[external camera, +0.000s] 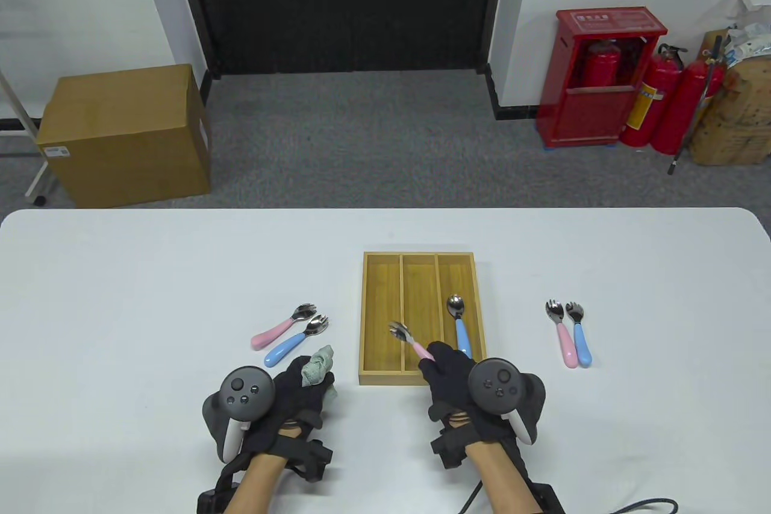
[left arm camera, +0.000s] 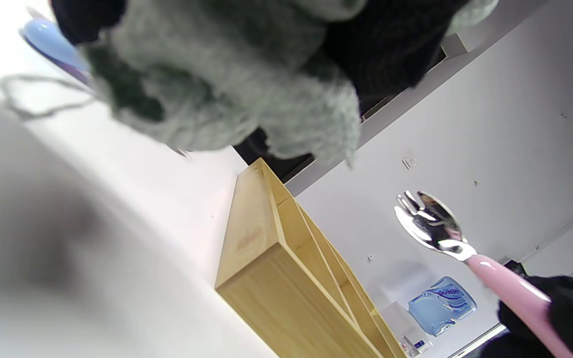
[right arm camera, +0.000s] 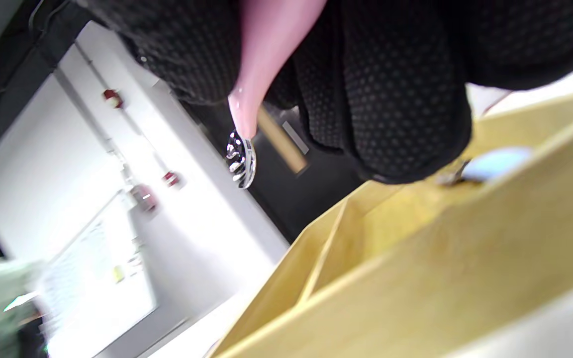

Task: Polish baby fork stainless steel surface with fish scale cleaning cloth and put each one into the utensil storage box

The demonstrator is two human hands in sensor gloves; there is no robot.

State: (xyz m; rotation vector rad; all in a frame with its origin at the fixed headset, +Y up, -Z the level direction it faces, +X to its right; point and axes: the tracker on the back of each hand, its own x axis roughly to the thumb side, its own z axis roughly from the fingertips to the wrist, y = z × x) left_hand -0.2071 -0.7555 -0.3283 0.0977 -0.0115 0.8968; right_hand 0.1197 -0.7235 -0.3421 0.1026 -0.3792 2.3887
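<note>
My right hand (external camera: pixel 444 361) grips a pink-handled baby fork (external camera: pixel 407 339) by its handle, the steel head raised over the near end of the wooden utensil box (external camera: pixel 381 321). The same pink fork (left arm camera: pixel 470 248) shows in the left wrist view, and the pink fork (right arm camera: pixel 246 119) hangs from my fingers (right arm camera: pixel 391 99) in the right wrist view. My left hand (external camera: pixel 304 378) holds the bunched grey-green cloth (external camera: pixel 317 366) left of the box; the cloth (left arm camera: pixel 227 84) fills the top of the left wrist view. A blue-handled fork (external camera: pixel 460 324) lies in the box's right compartment.
A pink fork (external camera: pixel 280 328) and a blue fork (external camera: pixel 295 342) lie on the white table (external camera: pixel 120 297) left of the box. Another pink fork (external camera: pixel 561 332) and blue fork (external camera: pixel 579 333) lie to its right. Beyond the table stand a cardboard box (external camera: pixel 123 134) and red fire extinguishers (external camera: pixel 656 101).
</note>
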